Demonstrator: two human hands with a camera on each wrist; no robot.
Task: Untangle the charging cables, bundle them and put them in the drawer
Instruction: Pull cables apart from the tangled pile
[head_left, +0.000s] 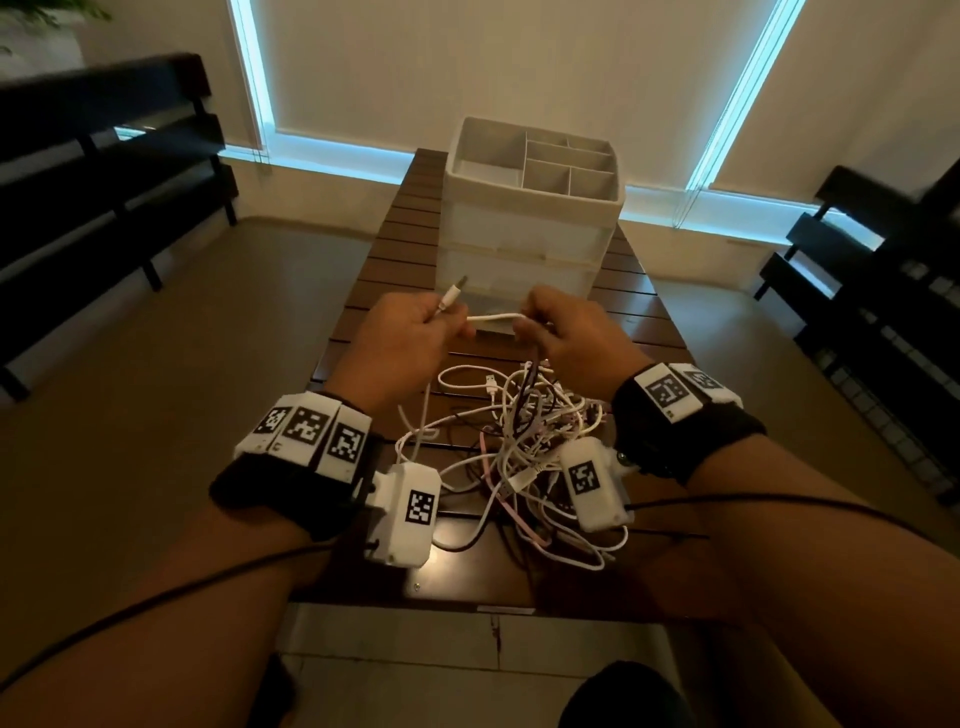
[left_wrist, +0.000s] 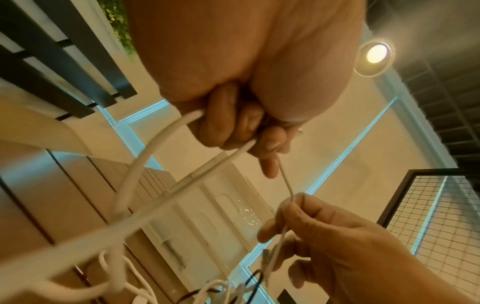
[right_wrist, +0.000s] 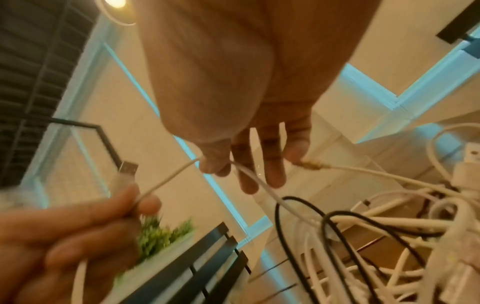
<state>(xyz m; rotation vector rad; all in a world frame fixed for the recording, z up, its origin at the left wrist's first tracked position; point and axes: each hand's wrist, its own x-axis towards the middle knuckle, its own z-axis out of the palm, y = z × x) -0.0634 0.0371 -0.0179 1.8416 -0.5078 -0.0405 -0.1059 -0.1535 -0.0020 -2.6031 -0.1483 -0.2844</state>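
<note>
My left hand (head_left: 402, 325) is curled round one white cable (head_left: 493, 317) just behind its USB plug (head_left: 453, 295), which sticks up and away from me. My right hand (head_left: 563, 322) pinches the same cable between thumb and forefinger a short way along; in the right wrist view its other fingers (right_wrist: 271, 162) hang straight and slightly spread, and the little finger rests against a second, gold-collared connector (right_wrist: 313, 165). The span between my hands runs nearly level above the slatted table (head_left: 644, 317).

The tangle of cables (head_left: 519, 441), white, black and pink, lies on the near part of the table between my wrists, with strands rising from it into my right hand. The drawer unit (head_left: 530, 228) stands at the far end, both drawers appearing closed and its divided top tray open to view.

Stage, as I judge it: freeing the first cable; nothing is bundled or stored yet.

Hazards:
- Pulling the plug end leftward while the black loops (right_wrist: 298, 207) cross the white strand would likely tighten a knot rather than release it.
- A hard tug could drag the whole tangle off the near edge.
- The stray connector at my little finger may snag and follow the pull.
- Sharp bending behind the plug strains the cable there.
</note>
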